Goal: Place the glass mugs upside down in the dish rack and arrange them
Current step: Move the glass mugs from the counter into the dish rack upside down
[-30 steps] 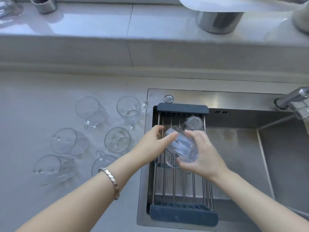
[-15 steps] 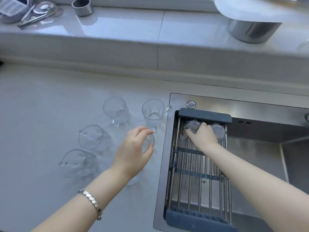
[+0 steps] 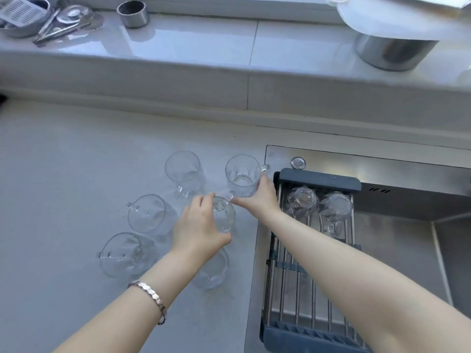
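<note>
- Head view: two clear glass mugs sit upside down, side by side, at the far end of the dish rack — the left inverted mug (image 3: 301, 203) and the right inverted mug (image 3: 336, 207), bases up on the steel bars.
- Over to the grey-framed steel-bar dish rack (image 3: 319, 178), which spans the stainless steel sink (image 3: 407, 171); its near bars are bare.
- Six more clear glass mugs stand rim-up on the pale grey countertop (image 3: 63, 174), just left of the sink.
- Right hand (image 3: 260, 197) reaches across the rack edge, fingers wrapped around the far-right upright mug (image 3: 242, 174) beside the sink rim.
- Left hand (image 3: 198, 225), silver bracelet (image 3: 150, 296) on the wrist, has its fingers curled over the rim of the middle mug (image 3: 225, 216), thumb on the near side.
- Four loose ones: far-left mug (image 3: 182, 168), centre-left mug (image 3: 147, 214), near-left mug (image 3: 122, 253), and a near mug (image 3: 212, 273) partly hidden under the left forearm.
- Up on the ledge: a small steel cup (image 3: 133, 14) and a steel pot (image 3: 392, 53).
</note>
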### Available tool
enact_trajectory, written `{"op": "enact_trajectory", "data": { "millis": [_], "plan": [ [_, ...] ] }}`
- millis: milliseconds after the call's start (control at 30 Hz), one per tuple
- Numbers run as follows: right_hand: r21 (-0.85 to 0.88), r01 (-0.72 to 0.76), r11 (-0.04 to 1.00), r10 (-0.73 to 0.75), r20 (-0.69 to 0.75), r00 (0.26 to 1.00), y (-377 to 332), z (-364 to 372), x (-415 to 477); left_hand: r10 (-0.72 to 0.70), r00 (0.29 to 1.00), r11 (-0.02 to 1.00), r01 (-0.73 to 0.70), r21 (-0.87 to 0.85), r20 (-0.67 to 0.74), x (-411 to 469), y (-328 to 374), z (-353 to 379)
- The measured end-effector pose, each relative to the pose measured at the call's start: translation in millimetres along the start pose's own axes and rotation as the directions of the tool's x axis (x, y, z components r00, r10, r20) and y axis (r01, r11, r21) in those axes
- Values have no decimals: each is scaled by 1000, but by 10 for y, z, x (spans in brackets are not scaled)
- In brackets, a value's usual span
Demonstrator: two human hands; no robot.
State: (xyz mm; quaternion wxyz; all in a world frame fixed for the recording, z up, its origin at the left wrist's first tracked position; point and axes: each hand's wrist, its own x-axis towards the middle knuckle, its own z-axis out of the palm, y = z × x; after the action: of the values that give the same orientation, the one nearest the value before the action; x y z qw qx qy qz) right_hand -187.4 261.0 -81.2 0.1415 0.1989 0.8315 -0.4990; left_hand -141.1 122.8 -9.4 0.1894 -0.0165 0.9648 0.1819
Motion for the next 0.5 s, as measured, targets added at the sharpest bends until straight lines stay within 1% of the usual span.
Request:
{"op": "enact_trajectory", "data": {
  "millis": [67,200,333,500],
  "plan": [
    [18,-21,1000,22,-59,998,-4,103,41,-23,998,999,21,-35,-62,-20,-50,-67],
    [34,-28,999,30,-52,998,37,148,147,-53,988,995,39,-94,-145,-67,-103,-186],
    [33,-2,999,5,-103,995,37,127,183,-57,980,988,28,-150,-190,-111,-112,-247],
    [159,13,987,1,-89,996,87,-104,-125,-17,980,989,-13,-147,-199,-142,-84,-274]
  ]
}}
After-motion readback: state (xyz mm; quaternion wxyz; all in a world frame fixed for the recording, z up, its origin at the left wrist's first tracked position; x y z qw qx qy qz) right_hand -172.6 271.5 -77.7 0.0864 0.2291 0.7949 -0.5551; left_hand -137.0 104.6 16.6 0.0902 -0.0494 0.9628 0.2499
